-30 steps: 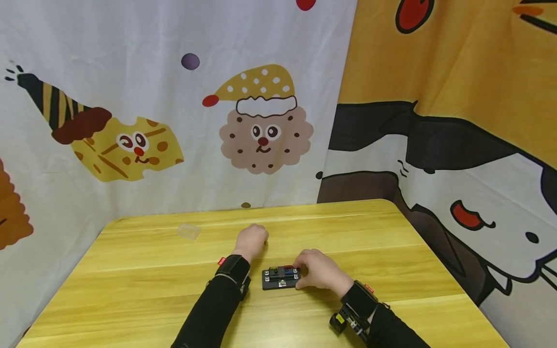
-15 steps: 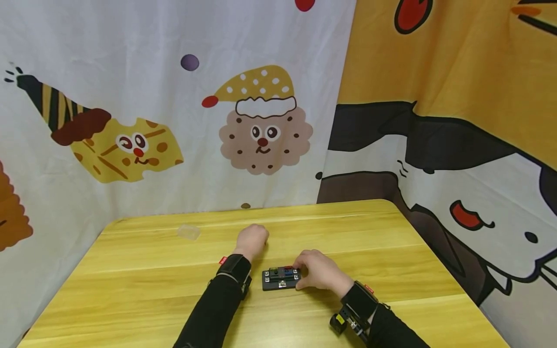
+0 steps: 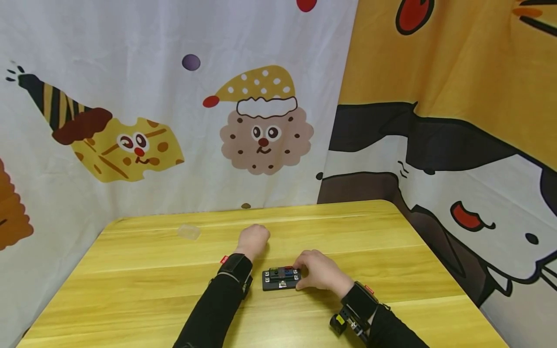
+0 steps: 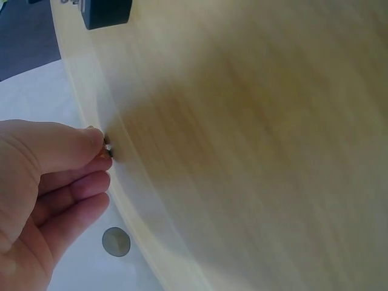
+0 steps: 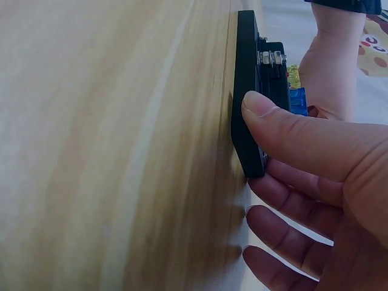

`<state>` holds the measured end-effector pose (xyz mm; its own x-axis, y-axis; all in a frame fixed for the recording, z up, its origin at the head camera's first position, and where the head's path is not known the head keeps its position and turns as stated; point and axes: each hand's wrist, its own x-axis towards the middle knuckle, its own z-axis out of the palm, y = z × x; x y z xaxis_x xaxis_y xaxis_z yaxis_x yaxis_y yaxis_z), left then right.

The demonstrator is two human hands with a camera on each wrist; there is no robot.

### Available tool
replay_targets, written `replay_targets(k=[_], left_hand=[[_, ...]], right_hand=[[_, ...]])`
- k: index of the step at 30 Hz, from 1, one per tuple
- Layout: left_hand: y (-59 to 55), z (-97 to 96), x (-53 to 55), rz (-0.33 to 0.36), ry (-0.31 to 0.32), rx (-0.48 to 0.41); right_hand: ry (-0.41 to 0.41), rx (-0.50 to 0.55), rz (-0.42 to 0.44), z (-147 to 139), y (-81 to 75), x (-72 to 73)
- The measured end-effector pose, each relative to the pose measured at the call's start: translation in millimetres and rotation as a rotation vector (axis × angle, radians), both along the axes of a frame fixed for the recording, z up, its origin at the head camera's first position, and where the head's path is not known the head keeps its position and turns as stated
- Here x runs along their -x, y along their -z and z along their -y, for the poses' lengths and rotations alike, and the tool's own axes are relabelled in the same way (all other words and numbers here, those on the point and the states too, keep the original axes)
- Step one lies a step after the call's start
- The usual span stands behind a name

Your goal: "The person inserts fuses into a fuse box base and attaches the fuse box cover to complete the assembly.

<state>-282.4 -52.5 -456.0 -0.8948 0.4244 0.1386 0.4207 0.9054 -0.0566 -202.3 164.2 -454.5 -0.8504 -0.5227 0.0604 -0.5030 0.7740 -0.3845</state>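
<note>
The board is black with blue and yellow parts, the piece orange, the surface yellow wood-grain, the curtain cartoon-printed white.

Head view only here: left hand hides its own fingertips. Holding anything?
Observer: Yes. In the left wrist view the left hand pinches a small orange piece; can't tell what it is.
Operator: Right hand is at the end of the black base. All its fingers on it?
Observer: No. In the right wrist view the ring and little fingers are clear of it.
Operator: Blue block flush or raised?
Observer: Raised. In the right wrist view it sticks up beyond the black part under it.
</note>
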Motion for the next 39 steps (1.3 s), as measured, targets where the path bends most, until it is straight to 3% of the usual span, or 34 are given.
replay_targets(k=[10,23,31,39], left_hand=[[1.0,-2.2,-0.1,0.015,-0.034,-0.012],[-5.7,-1.8,-3.5,0.034,-0.056,-0.056],[-11.3,1.1,-6.4,0.066,-0.041,-0.123],[-16.5,5.0,-16.2,0.031,0.001,-0.174]], right_hand=[[0.001,0.006,0.011,0,-0.9,-1.0],[-0.001,0.008,-0.002,-1,1.4,0.5],[0.005,0.008,0.006,-1,0.0,-0.5],[-0.002,0.014,0.008,0,-1.9,-2.4]])
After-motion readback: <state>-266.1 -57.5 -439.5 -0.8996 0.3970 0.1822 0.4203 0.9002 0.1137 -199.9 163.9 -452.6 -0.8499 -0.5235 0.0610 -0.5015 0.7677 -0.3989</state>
